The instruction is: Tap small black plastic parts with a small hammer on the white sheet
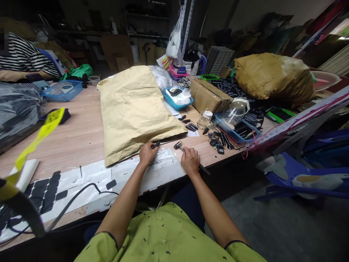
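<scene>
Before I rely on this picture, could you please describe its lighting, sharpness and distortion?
Head view: the background shelf lies in deep shadow; head view: the yellow tag looks blurred; head view: wide-angle distortion seems to slant the perforated post; head view: left hand, right hand and hammer read clearly, but the black piece lacks detail.

The left hand (147, 154) is just in front of the envelope (136, 109), at its near edge, thumb and fingertips brought together in a pinch. The right hand (190, 160) is in front of the envelope's near right corner, back of the hand up, fingers curled into a grip. The hands are apart. Both forearms, left (127, 196) and right (212, 207), slant inward from the near side toward the envelope, bare, with the wrists short of its near edge.
</scene>
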A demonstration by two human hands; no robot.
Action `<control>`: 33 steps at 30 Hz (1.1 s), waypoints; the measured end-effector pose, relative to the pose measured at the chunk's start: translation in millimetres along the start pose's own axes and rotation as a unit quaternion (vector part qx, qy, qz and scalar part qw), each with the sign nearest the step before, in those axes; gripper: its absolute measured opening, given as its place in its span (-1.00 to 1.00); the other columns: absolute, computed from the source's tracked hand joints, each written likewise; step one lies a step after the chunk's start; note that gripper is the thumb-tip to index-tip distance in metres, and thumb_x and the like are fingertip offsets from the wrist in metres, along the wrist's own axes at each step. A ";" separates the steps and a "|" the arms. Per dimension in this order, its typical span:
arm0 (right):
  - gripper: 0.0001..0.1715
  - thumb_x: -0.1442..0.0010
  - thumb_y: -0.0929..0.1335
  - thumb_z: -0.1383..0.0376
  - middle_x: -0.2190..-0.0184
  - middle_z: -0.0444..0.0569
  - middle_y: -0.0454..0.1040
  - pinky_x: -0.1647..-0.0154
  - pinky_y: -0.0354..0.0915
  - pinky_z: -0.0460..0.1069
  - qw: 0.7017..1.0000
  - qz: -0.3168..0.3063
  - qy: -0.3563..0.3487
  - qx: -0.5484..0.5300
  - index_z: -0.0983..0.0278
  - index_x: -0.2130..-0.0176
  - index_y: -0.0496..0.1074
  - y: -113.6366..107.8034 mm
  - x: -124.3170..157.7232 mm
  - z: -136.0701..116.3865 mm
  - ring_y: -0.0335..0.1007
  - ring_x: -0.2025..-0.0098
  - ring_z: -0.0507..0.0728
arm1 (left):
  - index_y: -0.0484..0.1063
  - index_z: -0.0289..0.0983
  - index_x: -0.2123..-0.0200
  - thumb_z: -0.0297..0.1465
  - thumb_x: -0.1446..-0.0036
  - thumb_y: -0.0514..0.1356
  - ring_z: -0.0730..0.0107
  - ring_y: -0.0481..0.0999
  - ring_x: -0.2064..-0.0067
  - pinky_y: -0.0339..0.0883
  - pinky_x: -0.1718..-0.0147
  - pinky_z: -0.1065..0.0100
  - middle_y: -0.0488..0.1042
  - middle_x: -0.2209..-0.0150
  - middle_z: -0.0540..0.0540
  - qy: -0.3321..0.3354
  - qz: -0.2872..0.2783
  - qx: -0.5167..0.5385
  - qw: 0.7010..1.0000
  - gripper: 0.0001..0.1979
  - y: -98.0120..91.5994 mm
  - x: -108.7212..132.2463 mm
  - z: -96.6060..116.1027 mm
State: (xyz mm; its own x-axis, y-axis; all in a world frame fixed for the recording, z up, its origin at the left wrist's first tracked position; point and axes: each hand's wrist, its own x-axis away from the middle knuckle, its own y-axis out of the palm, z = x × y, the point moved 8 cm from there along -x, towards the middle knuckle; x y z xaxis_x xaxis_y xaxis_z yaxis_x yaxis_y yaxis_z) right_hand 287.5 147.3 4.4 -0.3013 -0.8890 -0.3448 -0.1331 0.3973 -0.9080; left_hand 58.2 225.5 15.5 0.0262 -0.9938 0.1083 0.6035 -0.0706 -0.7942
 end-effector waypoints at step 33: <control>-0.60 -0.34 0.23 0.34 0.18 0.01 0.59 0.04 0.42 0.01 0.936 -0.027 -0.118 -0.330 0.17 0.01 0.58 -37.5 56.3 -37.9 0.51 0.10 0.15 | 0.67 -0.13 0.17 -0.34 -0.15 0.29 0.20 0.45 0.18 0.33 0.14 0.20 0.53 0.30 -0.07 0.193 -0.003 0.027 0.981 -0.81 18.4 66.6 -22.4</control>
State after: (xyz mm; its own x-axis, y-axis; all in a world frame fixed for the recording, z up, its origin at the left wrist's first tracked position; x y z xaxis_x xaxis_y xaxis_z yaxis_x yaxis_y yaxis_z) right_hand 239.8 90.9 28.0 -0.0713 -0.9067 -0.4156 -0.7197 0.3353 -0.6080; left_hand 53.2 156.1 -5.3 -0.2749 -0.9526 -0.1300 0.6437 -0.0819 -0.7609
